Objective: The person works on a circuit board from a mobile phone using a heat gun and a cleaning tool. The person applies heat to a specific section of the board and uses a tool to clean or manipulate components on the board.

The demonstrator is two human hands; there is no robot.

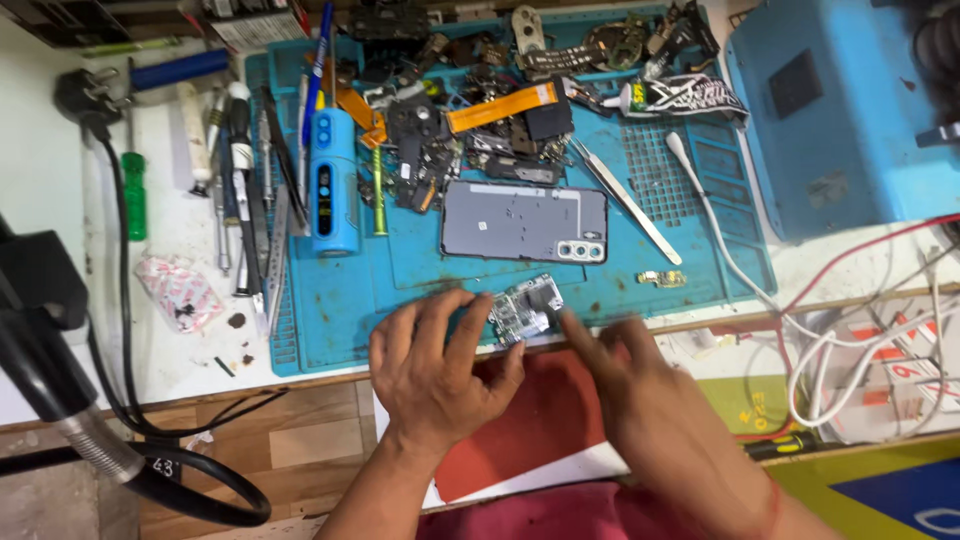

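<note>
A small phone circuit board with silver shields lies at the front edge of the blue repair mat. My left hand rests beside it, fingertips touching its left side. My right hand, slightly blurred, touches the board's right edge with a finger. Neither hand lifts it clear of the mat. Just behind the board lies a grey phone back housing with a camera cutout.
Loose phone parts, flex cables and an orange ribbon crowd the mat's rear. Metal tweezers, a white spudger, a blue electric screwdriver and hand tools lie around. A blue machine stands right; cables and wires trail at both sides.
</note>
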